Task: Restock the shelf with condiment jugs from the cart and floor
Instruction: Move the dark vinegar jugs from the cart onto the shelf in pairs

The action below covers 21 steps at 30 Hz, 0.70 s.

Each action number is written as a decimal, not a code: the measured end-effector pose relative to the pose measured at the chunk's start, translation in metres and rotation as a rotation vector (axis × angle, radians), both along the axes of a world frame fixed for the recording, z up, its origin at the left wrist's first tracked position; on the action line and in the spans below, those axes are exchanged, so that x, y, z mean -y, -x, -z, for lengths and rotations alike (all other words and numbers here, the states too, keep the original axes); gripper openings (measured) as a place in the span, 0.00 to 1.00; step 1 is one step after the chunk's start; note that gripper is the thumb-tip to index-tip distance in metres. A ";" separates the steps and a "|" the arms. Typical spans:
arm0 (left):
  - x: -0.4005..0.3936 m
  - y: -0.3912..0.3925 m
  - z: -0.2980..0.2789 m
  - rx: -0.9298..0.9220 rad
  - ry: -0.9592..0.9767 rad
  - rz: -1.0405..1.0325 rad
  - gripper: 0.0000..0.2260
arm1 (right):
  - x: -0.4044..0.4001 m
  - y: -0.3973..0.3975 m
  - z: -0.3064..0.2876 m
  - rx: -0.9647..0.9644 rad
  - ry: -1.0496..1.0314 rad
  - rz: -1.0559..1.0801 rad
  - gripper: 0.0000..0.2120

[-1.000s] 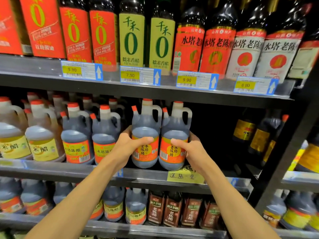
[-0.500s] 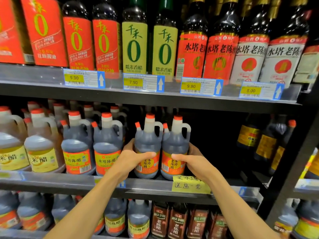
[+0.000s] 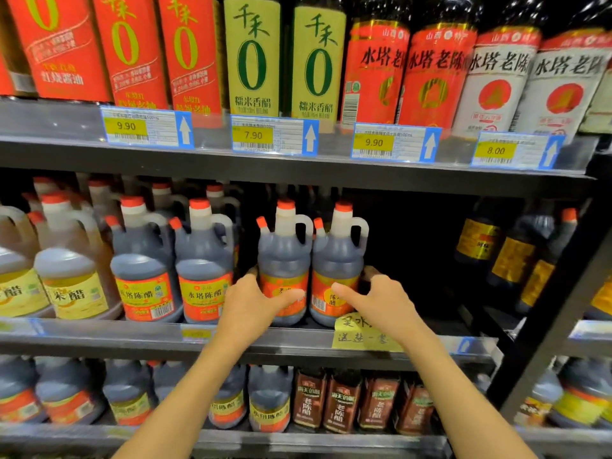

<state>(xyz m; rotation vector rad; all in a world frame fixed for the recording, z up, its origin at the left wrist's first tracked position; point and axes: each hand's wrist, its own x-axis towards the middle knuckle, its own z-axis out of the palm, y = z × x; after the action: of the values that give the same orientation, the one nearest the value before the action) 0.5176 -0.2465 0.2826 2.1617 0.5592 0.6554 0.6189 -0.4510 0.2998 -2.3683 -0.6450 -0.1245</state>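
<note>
I'm reading price tags (image 3: 147,127) showing 9.90, 7.90, 9.90, 8.00 along the upper shelf edge (image 3: 298,167), green bottles (image 3: 253,58) showing 千禾 0 糯米香醋, dark jugs (image 3: 203,260) showing 水塔陈醋, pale jugs (image 3: 71,279) showing 米醋.

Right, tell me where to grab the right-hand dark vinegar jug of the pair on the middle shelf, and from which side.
Probably the loop handle beside the neck of the right-hand jug. It faces right, toward the bare shelf space, so come in from the right; the twin jug crowds its left flank. The right hand is already on that side.
</note>
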 end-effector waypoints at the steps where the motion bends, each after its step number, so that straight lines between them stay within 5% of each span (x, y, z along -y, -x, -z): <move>1: 0.006 0.001 0.001 0.025 -0.041 -0.040 0.28 | -0.002 0.007 0.003 0.071 0.034 0.066 0.27; 9: 0.015 -0.003 0.003 0.013 -0.160 -0.163 0.35 | -0.031 0.013 0.019 0.133 -0.051 0.270 0.41; 21: -0.010 -0.042 -0.001 -0.077 -0.058 -0.111 0.31 | -0.041 -0.020 0.015 0.003 -0.031 0.185 0.37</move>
<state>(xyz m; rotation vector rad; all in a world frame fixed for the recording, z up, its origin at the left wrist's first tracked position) 0.5594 -0.2360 0.2837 2.2300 0.7139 0.6577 0.6385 -0.4102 0.2848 -2.3951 -0.4209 -0.2168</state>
